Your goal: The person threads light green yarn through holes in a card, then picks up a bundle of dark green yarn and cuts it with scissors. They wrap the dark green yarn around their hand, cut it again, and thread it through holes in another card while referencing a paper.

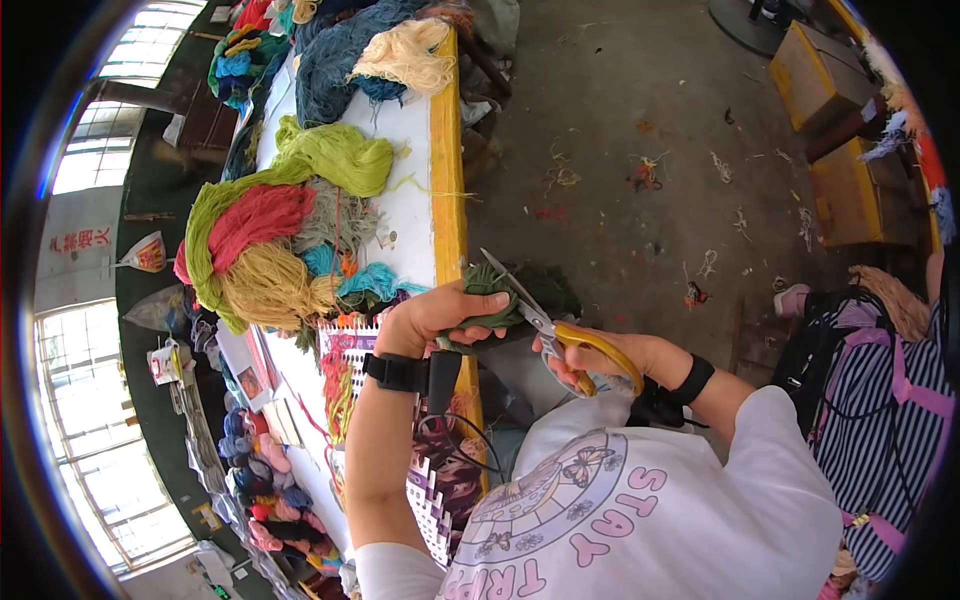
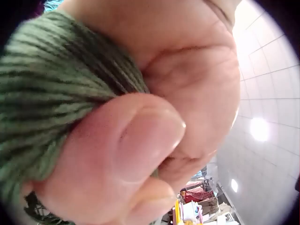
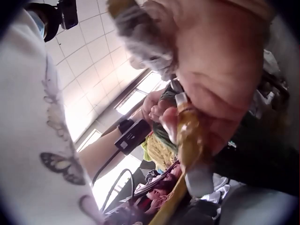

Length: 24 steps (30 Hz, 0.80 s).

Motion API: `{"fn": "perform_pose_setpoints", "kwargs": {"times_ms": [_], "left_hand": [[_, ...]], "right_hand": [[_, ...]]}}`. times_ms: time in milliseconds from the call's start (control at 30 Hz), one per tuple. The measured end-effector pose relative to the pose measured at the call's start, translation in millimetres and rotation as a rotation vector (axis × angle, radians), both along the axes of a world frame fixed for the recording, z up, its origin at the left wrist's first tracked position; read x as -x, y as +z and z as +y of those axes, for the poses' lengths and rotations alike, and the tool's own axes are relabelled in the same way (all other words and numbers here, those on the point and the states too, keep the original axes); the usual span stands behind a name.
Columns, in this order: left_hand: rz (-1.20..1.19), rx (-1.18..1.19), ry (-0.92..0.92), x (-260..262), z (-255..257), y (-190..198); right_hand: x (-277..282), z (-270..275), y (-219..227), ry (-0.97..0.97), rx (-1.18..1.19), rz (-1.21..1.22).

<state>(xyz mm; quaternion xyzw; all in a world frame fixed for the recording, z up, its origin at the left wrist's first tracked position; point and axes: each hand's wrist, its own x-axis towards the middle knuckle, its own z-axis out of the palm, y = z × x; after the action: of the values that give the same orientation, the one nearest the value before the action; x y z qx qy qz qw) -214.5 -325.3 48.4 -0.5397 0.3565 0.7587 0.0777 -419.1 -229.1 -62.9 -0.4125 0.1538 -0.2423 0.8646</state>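
Dark green yarn [image 1: 488,284] in one hand, scissors [image 1: 541,322] in the other

Gripped by a person's left hand [image 1: 442,312], the dark green yarn bunches just beside the yellow edge of a tabletop [image 1: 447,190]; in the left wrist view, its strands gather tightly against the fingertips. The right hand [image 1: 630,350] is closed around the yellow handles of the scissors, one long blade lying across the yarn; the view does not settle where the second blade sits. Black bands circle both wrists above a white T-shirt [image 1: 650,485] printed with butterflies. On the tabletop next to the left hand, lime-green yarn [image 1: 340,160], red yarn [image 1: 262,220], tan yarn [image 1: 268,285] and turquoise yarn [image 1: 367,281] lie heaped together. Farther along rest dark blue yarn [image 1: 335,65] and cream yarn [image 1: 405,57]. Thread scraps [image 1: 645,174] dot the floor [image 1: 620,100], and striped fabric [image 1: 885,400] stands at the person's right.
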Motion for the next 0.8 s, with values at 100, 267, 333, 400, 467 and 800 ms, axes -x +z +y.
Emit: {"fn": "perform_pose_setpoints", "kwargs": {"times_ms": [100, 267, 333, 400, 467, 800], "left_hand": [[-0.040, -0.015, -0.031, -6.3, -1.7, -1.9], [-0.001, 0.111, -0.095, -7.5, 0.8, -1.7], [0.107, 0.083, -0.029, -18.2, 1.1, -2.8], [-0.027, 0.065, -0.167, -10.6, 1.3, 2.1], [-0.179, 0.039, -0.281, 3.6, 1.9, 7.8], [-0.170, 0.062, -0.333, -4.8, -1.4, -0.7]], "right_hand": [[-4.4, 3.5, 13.2, -0.045, -0.065, 0.146], [-2.6, 10.4, 15.8, -0.056, -0.085, 0.146], [2.5, 4.1, 10.1, -0.026, -0.098, 0.092], [1.4, 2.8, 9.7, -0.050, -0.093, 0.037], [-9.5, -0.3, 12.8, -0.073, -0.023, 0.079], [-4.1, 2.4, 13.9, -0.018, -0.123, 0.157]]}}
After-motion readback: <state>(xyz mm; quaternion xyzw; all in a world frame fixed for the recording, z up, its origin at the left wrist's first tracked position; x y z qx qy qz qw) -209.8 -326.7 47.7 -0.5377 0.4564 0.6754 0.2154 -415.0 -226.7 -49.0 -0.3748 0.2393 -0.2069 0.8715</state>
